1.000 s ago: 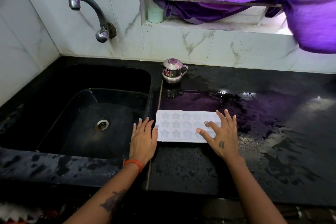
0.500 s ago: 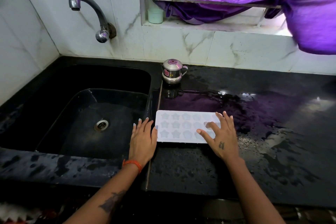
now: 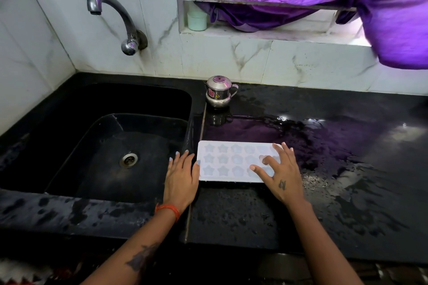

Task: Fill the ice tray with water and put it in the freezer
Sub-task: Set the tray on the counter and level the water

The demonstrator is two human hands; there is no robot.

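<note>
Head view: a white ice tray (image 3: 231, 161) with star-shaped cells lies flat on the wet black surface (image 3: 231, 210), its left edge just beside the seam at the sink's (image 3: 69, 127) right rim. The left hand (image 3: 181, 179) rests flat at the tray's nine o'clock edge, fingers straight and together, thumb touching the tray's side. The right hand (image 3: 281, 174) covers the tray's three o'clock end, fingers spread wide and relaxed over the cells. A small steel pot (image 3: 218, 91) stands well apart at the tray's twelve o'clock, near the wall. Open wet surface stretches away at three o'clock. The tap (image 3: 111, 14) hangs over the sink at ten o'clock.
</note>
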